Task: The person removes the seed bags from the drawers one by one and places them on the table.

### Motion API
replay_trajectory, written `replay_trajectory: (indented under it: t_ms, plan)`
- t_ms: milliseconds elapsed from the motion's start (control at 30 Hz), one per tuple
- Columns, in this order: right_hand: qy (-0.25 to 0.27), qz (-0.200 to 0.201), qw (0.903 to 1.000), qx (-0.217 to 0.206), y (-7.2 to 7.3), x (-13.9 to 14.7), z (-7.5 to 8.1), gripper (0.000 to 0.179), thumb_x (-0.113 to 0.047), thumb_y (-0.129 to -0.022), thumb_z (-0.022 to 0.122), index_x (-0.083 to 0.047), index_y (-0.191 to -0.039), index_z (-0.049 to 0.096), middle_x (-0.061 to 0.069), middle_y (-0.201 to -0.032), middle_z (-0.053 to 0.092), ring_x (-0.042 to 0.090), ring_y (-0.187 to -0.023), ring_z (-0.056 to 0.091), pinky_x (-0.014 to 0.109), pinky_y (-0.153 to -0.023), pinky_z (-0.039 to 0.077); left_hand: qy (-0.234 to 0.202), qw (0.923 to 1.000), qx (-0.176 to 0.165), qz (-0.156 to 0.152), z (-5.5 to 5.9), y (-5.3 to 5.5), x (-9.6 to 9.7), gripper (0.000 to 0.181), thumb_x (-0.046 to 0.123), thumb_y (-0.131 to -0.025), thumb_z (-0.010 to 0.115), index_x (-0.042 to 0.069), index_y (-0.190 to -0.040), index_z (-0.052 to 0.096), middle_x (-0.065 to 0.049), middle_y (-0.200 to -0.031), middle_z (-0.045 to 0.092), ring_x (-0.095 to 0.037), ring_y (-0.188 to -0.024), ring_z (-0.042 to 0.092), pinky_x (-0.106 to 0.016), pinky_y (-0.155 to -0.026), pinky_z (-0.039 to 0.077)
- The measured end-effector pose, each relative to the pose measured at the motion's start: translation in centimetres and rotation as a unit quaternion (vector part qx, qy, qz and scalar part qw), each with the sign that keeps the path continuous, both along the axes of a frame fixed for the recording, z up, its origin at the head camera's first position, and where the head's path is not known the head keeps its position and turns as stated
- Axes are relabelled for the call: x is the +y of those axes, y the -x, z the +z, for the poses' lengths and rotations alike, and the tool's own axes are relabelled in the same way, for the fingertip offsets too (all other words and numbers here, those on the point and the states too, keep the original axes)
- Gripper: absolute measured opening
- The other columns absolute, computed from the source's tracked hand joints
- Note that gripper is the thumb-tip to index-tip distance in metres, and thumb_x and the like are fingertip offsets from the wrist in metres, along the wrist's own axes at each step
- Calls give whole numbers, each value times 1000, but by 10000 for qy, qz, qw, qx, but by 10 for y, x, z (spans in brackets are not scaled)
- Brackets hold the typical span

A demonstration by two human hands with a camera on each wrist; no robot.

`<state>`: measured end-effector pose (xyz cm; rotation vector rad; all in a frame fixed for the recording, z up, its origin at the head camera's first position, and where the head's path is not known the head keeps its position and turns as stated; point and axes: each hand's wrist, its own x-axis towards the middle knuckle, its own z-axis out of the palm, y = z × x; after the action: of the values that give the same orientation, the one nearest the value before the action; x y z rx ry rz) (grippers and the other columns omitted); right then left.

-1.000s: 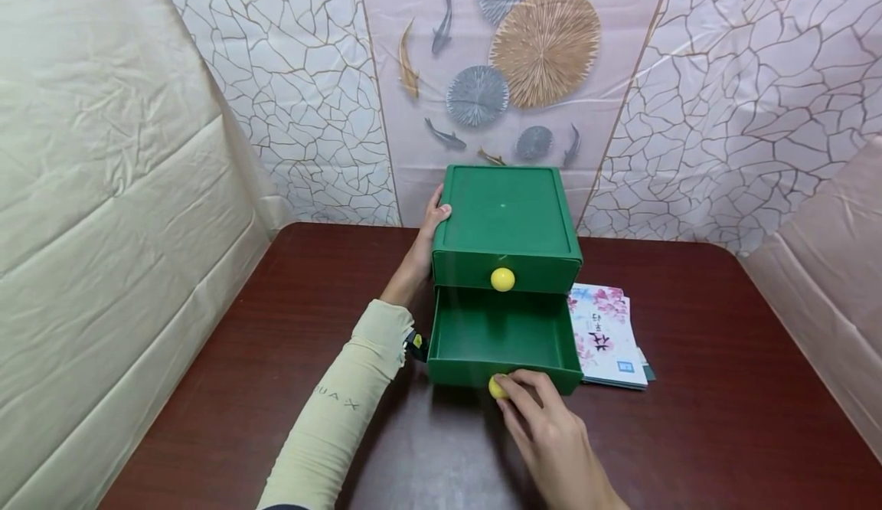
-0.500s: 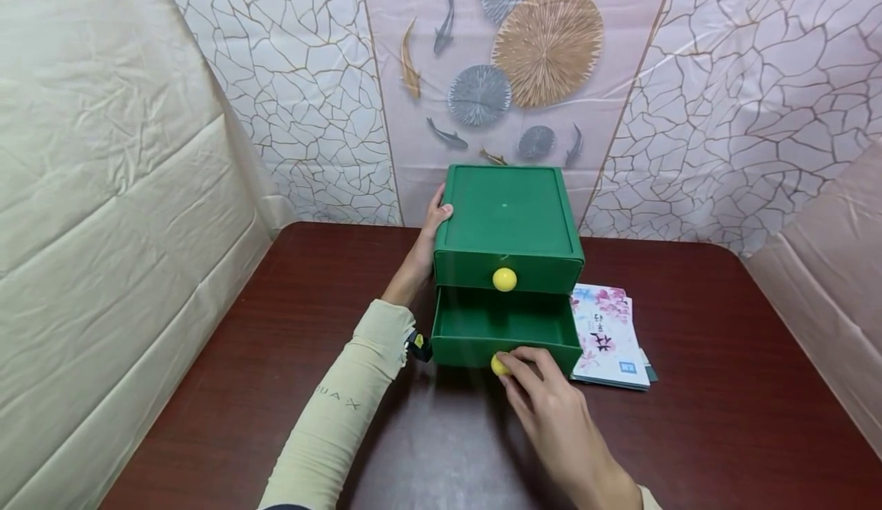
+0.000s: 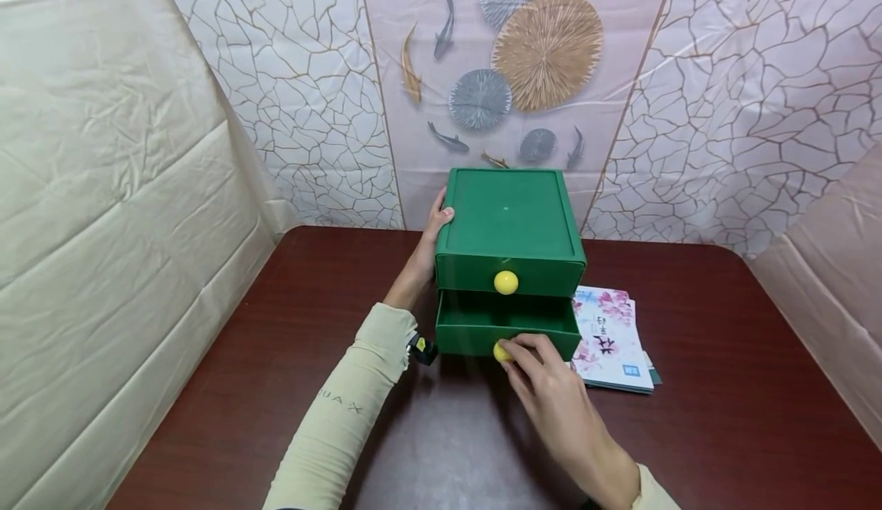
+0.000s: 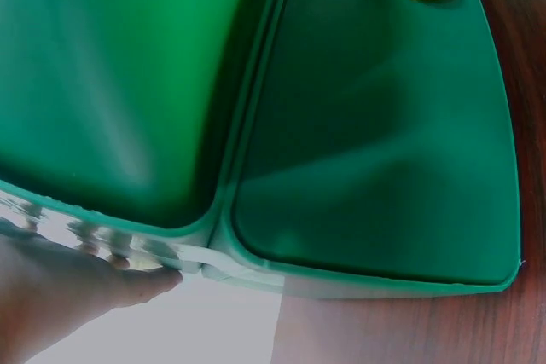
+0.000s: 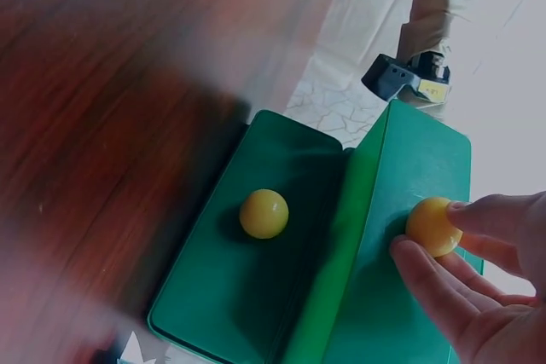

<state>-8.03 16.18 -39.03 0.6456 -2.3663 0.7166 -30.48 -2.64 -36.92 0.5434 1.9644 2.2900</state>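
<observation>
A green two-drawer box (image 3: 510, 215) stands on the table, each drawer front bearing a round yellow knob. My left hand (image 3: 427, 243) lies along the box's left side, with its thumb at the top edge; in the left wrist view its fingers stretch along that wall. The lower drawer (image 3: 463, 339) is pulled partway out, and the part of its inside that shows holds nothing. My right hand (image 3: 556, 407) pinches the lower knob (image 5: 433, 226) between thumb and fingers. Above it, the upper drawer is closed, its knob (image 3: 506, 282) untouched.
A small stack of booklets (image 3: 609, 341) with pink flowers on the cover lies right of the box, partly hidden by it. The dark reddish table (image 3: 723, 387) reaches back to a patterned cloth (image 3: 475, 181). Pale cloth walls stand at both sides.
The lower drawer has slid inward, away from me, with my right hand moving along on its knob. My left hand stays at the box's side.
</observation>
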Motion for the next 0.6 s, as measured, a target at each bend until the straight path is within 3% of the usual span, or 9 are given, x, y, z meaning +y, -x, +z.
replay_trajectory:
  t_ms: [600]
  plan:
    - [82,16,9996,-276,21,-1,-2,31,1,-89,81,-2,-120,76,10,-116,64,20,-99,71,35,-77,62,-5,10000,14,-69,0,1,-2,88,49,-96,37,21,-172,2,-10,-175,9,-34,-156,21,-61,-121,23]
